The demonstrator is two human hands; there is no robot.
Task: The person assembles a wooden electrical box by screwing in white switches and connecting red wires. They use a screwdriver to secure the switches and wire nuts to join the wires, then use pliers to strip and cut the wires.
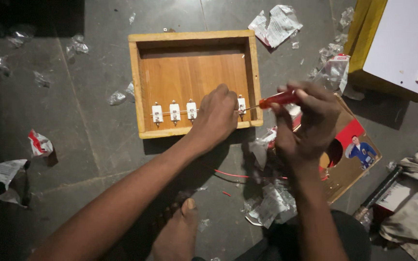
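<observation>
A shallow wooden box (195, 36) lies on the dark floor with a row of small white switch units (174, 112) along its near wall. My left hand (217, 116) rests closed inside the box over that row, hiding one unit. My right hand (308, 121) grips a screwdriver with a red handle (277, 99); its thin shaft points left at the rightmost white unit (241, 106) by the box's right wall. A thin pale wire runs across the units.
Crumpled clear wrappers and paper scraps (276, 23) litter the floor. A yellow board with a white panel and switches (402, 43) sits at the top right. A printed cardboard pack (351, 154) lies under my right hand, red wire (231, 174) and my foot (180, 232) below.
</observation>
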